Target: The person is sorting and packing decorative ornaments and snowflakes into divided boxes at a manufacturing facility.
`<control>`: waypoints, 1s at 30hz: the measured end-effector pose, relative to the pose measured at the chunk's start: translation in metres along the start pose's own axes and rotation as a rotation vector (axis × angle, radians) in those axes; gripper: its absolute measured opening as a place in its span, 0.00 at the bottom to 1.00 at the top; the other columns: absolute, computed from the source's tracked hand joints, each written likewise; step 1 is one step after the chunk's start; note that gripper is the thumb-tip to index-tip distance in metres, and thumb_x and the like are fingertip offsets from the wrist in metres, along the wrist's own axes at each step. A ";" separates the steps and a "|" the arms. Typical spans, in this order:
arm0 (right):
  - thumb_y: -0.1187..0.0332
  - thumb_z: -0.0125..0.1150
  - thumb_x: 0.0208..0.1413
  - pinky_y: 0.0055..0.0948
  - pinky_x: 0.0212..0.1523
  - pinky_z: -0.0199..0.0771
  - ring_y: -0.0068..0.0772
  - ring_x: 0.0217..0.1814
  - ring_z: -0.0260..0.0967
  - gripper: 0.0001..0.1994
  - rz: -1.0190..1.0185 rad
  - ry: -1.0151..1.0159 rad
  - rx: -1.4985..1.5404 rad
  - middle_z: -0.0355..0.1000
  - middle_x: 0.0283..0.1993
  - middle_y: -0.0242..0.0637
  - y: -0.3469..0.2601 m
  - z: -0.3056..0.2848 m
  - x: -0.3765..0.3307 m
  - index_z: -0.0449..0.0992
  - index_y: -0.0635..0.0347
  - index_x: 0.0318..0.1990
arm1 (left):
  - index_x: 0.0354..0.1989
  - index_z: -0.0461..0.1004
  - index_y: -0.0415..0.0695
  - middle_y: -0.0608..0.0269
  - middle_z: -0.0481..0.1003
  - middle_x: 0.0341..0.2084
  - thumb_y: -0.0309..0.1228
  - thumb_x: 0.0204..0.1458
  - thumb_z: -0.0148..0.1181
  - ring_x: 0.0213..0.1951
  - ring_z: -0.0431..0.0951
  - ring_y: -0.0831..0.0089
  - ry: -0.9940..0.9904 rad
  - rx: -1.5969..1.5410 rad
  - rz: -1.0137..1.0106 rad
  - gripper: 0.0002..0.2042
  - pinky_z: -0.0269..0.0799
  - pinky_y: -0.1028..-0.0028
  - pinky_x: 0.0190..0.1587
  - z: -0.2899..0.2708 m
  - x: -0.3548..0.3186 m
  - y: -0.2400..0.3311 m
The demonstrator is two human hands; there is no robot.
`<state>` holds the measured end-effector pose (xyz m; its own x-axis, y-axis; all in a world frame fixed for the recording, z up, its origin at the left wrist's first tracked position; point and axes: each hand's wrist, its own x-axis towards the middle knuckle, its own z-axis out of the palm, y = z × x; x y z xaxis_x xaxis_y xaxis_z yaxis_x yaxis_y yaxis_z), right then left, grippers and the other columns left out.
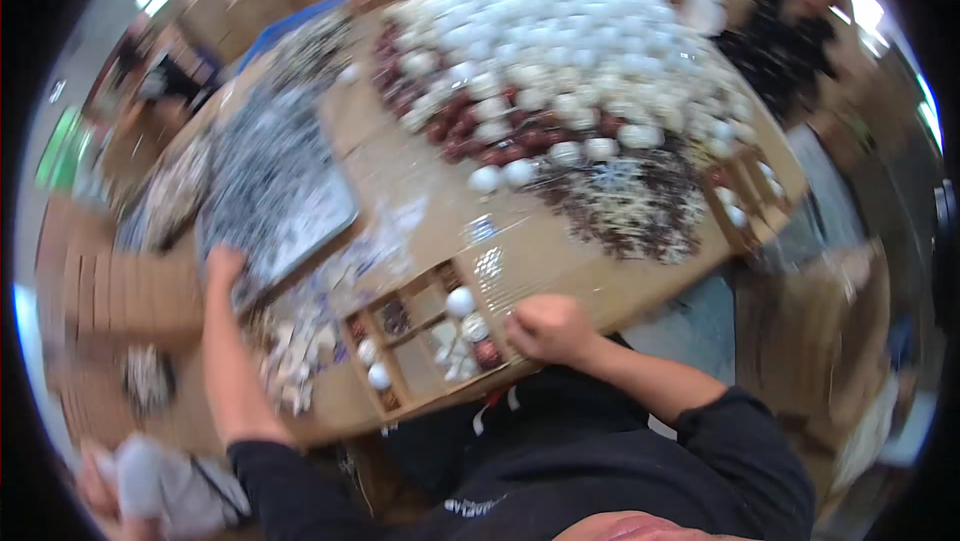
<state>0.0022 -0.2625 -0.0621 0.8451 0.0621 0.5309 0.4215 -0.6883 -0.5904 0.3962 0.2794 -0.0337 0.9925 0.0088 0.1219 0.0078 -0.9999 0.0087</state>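
My left hand [225,264] is at the near left edge of a tray [340,224] filled with grey, shredded-looking pieces; blur hides its fingers. My right hand [552,329] is closed with its fingers curled, just right of a compartment box [410,406]. Whatever it may hold is hidden. Inside the box are white balls [460,302], a red ball [487,354], pale small pieces [452,351] and a dark brown bundle [396,317]. Some of its compartments show bare bottoms.
A large heap of white balls [560,21] covers the far table, with dark red balls [465,131] along it. Flat snowflake-like pieces [640,196] lie nearer. Another compartment box [735,206] stands at the right edge. Pale flat pieces [300,356] lie left. Other people are around.
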 end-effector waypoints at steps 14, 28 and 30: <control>0.65 0.62 0.56 0.45 0.27 0.73 0.47 0.25 0.72 0.12 0.019 0.067 0.003 0.69 0.21 0.41 0.006 -0.002 -0.009 0.69 0.58 0.24 | 0.38 0.79 0.49 0.72 0.78 0.30 0.40 0.59 0.61 0.23 0.69 0.81 -0.305 -0.860 -0.211 0.09 0.62 0.79 0.23 -0.037 -0.011 0.034; 0.64 0.62 0.57 0.44 0.27 0.73 0.46 0.27 0.73 0.11 0.055 0.065 -0.026 0.71 0.24 0.40 0.008 0.000 -0.011 0.71 0.57 0.26 | 0.58 0.75 0.54 0.79 0.60 0.22 0.43 0.60 0.62 0.21 0.60 0.87 -0.018 -1.313 -0.343 0.18 0.55 0.84 0.21 -0.067 -0.015 0.050; 0.64 0.62 0.57 0.44 0.27 0.73 0.46 0.27 0.73 0.10 0.034 0.077 -0.027 0.71 0.24 0.40 0.009 -0.002 -0.010 0.71 0.57 0.27 | 0.44 0.75 0.55 0.79 0.61 0.20 0.43 0.59 0.64 0.19 0.59 0.86 -0.124 -1.473 -0.439 0.10 0.53 0.83 0.19 -0.049 -0.006 0.050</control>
<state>-0.0032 -0.2707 -0.0720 0.8303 -0.0166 0.5570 0.3833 -0.7085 -0.5925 0.3851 0.2294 0.0146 0.9485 0.2154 -0.2324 0.2431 -0.0243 0.9697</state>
